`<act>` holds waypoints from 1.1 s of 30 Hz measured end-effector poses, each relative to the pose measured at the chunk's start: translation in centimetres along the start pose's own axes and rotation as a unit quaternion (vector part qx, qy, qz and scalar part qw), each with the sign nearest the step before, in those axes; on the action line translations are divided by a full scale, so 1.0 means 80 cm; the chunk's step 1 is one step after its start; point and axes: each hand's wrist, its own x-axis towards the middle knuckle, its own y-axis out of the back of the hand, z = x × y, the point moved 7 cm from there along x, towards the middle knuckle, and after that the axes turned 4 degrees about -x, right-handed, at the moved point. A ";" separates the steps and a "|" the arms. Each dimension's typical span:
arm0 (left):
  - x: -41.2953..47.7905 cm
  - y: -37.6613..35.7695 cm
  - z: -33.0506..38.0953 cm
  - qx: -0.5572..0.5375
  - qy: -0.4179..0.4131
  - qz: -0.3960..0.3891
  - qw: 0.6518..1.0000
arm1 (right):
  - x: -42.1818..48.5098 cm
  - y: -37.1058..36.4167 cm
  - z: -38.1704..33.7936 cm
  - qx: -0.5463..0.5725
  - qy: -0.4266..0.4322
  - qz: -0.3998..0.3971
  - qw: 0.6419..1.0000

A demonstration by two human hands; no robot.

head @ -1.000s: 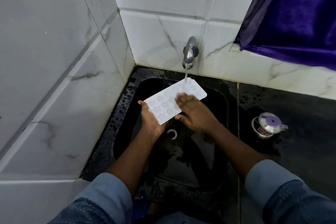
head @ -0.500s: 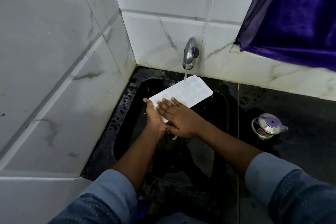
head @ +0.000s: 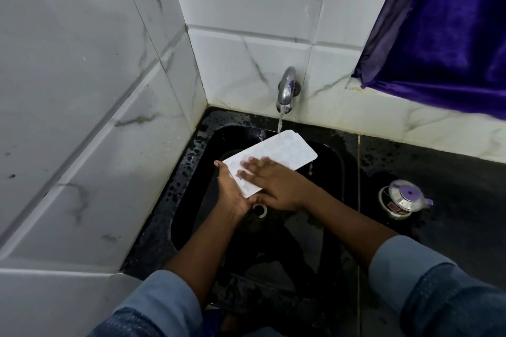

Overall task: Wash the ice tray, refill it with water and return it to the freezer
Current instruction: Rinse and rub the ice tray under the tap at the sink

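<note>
At the far left, grey-veined white wall tiles are seen meeting in a corner above a black rectangular sink, whose rim is speckled with droplets; over the basin, a white rectangular plastic ice tray is held tilted, its far end raised toward the wall and its near end lower. The tray's near-left corner is cradled from beneath by the left hand, the palm turned up and the fingers curled round the edge, the thumb tip showing at the tray's left side. A round drain ring is seen just below the two hands. The right hand is laid on top of the tray's near half, fingers spread flat and blurred. A chrome wall tap is mounted above the tray's far end; a thin stream of water is seen falling onto that far corner. Further right, on the wet black tabletop, a small steel lidded pot with a purple knob is set well apart from the sink; a purple satin curtain is hung at the upper right.
</note>
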 end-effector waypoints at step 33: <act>-0.030 0.043 0.039 -0.014 -0.053 0.020 0.998 | 0.020 0.082 0.216 0.577 -0.493 0.334 0.559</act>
